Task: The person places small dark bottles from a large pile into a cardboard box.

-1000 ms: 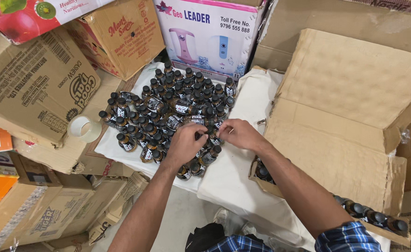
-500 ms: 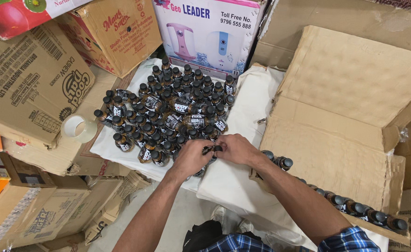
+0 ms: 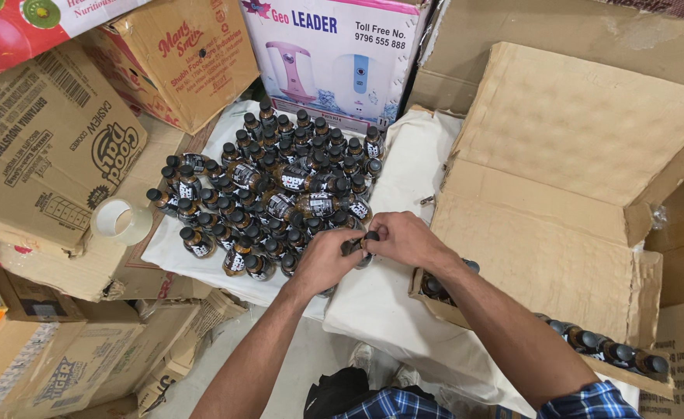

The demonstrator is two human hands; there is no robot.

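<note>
Head view: left hand and right hand both pinching one small dark bottle; dozens massed far-left on white cloth (few boxed near-right).

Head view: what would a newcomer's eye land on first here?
A dense cluster of small dark bottles on a white cloth at centre. Just below it, the left hand and right hand meet around one bottle. Cardboard boxes crowd all sides.
</note>
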